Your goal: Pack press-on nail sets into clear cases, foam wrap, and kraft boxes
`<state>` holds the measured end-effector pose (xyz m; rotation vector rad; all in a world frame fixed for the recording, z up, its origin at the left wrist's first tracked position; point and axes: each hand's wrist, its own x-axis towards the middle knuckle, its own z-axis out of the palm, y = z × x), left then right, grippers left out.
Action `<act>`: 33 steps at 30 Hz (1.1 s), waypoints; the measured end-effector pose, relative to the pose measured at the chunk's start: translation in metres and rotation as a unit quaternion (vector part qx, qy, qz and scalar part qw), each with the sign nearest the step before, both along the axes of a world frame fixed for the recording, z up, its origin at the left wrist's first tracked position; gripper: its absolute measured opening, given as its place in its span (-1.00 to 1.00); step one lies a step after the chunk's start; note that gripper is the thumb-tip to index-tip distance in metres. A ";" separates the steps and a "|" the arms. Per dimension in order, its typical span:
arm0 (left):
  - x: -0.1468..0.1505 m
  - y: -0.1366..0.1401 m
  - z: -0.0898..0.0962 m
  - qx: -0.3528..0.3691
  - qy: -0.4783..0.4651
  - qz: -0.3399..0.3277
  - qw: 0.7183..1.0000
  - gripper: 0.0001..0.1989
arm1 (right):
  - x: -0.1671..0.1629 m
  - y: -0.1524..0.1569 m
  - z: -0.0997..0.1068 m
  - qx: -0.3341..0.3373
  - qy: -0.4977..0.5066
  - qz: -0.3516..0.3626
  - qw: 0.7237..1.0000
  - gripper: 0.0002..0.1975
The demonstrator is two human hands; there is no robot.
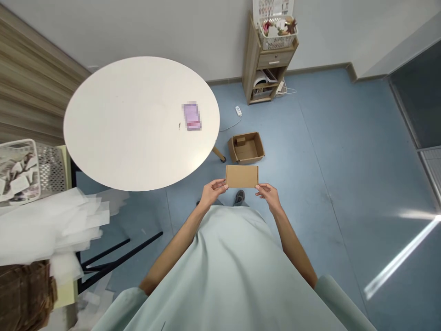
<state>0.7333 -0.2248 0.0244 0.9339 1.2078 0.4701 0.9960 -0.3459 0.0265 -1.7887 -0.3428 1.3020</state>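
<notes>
Beyond our pale green shirt [237, 271], we hold the flat cardboard box [242, 176] out front, left hand [212, 191] and right hand [270, 194] each pinching a near corner, probably to keep it level, near an open carton [251, 159] containing a brown piece [240, 141], while the white basket [51, 168] at far left holds papers [19, 184].

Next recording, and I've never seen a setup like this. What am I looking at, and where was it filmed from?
There is no machine here: a person works bare-handed. The one picture comes from a camera worn on the head, looking forward and down. The left hand and right hand hold a brown box by its near corners. Just beyond it, an open carton sits on the blue floor. On the white table to the left lies a pixelated purple item.
</notes>
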 end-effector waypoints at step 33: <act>0.219 0.193 -0.072 -0.184 0.019 0.082 0.979 -0.55 | 0.187 0.277 -0.054 -0.102 0.055 0.113 0.987 -0.38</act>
